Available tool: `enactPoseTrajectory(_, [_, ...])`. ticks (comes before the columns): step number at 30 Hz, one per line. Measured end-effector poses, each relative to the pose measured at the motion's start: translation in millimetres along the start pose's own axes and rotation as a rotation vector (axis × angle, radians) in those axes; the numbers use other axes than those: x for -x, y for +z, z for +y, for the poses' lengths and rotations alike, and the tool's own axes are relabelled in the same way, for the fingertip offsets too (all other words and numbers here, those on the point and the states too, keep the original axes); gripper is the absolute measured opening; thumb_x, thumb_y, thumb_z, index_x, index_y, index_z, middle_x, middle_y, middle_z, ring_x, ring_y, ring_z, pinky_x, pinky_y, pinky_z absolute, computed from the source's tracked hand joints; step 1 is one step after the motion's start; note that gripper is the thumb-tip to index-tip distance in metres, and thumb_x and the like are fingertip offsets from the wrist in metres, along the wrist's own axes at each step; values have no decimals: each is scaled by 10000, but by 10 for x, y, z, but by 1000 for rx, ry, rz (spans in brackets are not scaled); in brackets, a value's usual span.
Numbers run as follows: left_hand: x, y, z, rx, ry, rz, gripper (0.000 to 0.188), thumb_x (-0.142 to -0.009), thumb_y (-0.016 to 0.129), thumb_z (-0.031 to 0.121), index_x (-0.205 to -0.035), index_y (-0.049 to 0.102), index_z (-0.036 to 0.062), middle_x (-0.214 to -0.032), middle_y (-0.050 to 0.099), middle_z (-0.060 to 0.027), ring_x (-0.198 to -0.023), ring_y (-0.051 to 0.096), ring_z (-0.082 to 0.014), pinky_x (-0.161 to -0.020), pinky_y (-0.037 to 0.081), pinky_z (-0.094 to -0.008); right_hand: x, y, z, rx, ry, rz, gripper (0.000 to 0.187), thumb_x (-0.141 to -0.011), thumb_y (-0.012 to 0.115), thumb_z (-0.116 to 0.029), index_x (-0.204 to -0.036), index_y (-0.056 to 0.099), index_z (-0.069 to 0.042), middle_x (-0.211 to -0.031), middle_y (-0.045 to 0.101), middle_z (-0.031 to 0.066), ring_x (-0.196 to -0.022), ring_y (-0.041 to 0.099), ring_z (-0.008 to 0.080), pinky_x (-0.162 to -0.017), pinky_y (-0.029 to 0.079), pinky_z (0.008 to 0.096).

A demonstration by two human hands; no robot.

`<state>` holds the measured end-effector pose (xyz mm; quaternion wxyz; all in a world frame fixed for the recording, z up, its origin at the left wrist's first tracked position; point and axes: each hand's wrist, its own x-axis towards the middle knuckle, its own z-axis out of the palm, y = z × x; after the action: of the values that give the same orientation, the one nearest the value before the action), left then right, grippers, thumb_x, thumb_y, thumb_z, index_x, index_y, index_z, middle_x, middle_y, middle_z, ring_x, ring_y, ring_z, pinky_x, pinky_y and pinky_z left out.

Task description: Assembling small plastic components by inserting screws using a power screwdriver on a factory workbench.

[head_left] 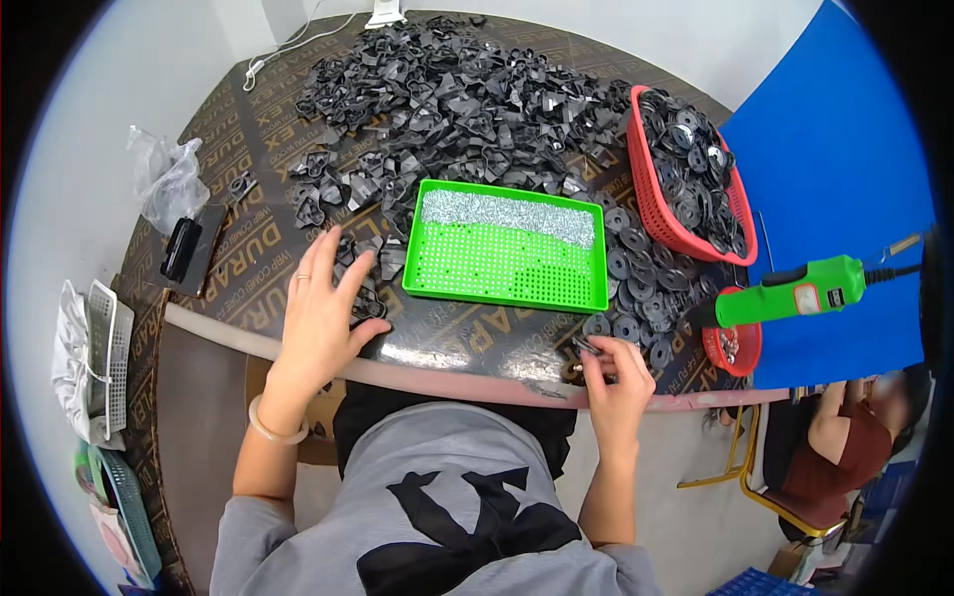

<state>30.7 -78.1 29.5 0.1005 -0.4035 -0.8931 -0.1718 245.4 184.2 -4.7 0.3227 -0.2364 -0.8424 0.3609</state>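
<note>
1. Head view, clock centred on the green tray (601, 288): the left hand (323, 323) is at 8 o'clock, its grip wide, thumb and fingers spread beside a black angular part (370, 304); I cannot tell if they touch
2. The right hand (618, 382) is at 5 o'clock, its grip narrow, with a small dark part (586, 346) at the fingertips; whether that is pinched or only touched I cannot tell
3. That part lies close to the near edge of the worktop (452, 353), so a loose pinch could probably let it drop over the side
4. Silvery pieces (507, 214) lie loose along the tray's 12 o'clock side; a knock from either hand could shift or spill them
5. Black discs (636, 263) crowd the tray at 3 o'clock and overlap, so a careless reach might scatter them or pick up two together
6. The green tool (795, 296), farther out at 3 o'clock, juts over the small red bowl (735, 368); a sleeve or forearm catching it could upset the bowl
</note>
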Motion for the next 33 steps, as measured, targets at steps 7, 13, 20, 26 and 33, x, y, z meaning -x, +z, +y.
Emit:
enactPoseTrajectory(7, [255,174,60,132,-96,146,379,-724,821,170,-1051,670,53,-1174,536,-187,-1013,535,-371,-872,466,-444,44,108,-153,126,-285,-173,247,-765,752,11,-1010,719,0,-1057,698,128,-890,672,250,-757,544,327])
enactPoseTrajectory(13, [299,126,15,228,-341,266,415,-715,855,206,-1012,619,40,-877,599,-118,-785,597,-289,-679,492,-392,27,89,-197,135,-254,-104,138,-785,745,-25,-917,704,-21,-926,684,101,-818,620,276,-704,497,359])
enactPoseTrajectory(20, [267,200,44,248,-394,143,341,-693,861,152,-935,646,44,-733,600,-78,-586,578,-228,-551,469,-342,-164,241,-178,261,-105,-124,280,-781,783,-144,-1029,689,-54,-915,613,100,-811,611,293,-706,490,386])
enactPoseTrajectory(26, [121,123,330,755,-339,80,266,-692,854,47,-882,671,13,-807,601,-18,-615,490,-75,-521,409,-219,-202,284,-145,318,-35,-185,308,-735,825,-167,-986,689,-52,-895,608,77,-774,620,266,-661,485,380])
enactPoseTrajectory(33, [-85,400,749,1476,-533,-340,418,-865,729,-4,-1223,519,43,-831,561,6,-608,549,-29,-483,445,-194,-233,213,-204,-117,221,-206,98,-839,732,-12,-912,669,1,-763,640,58,-603,638,121,-509,465,243])
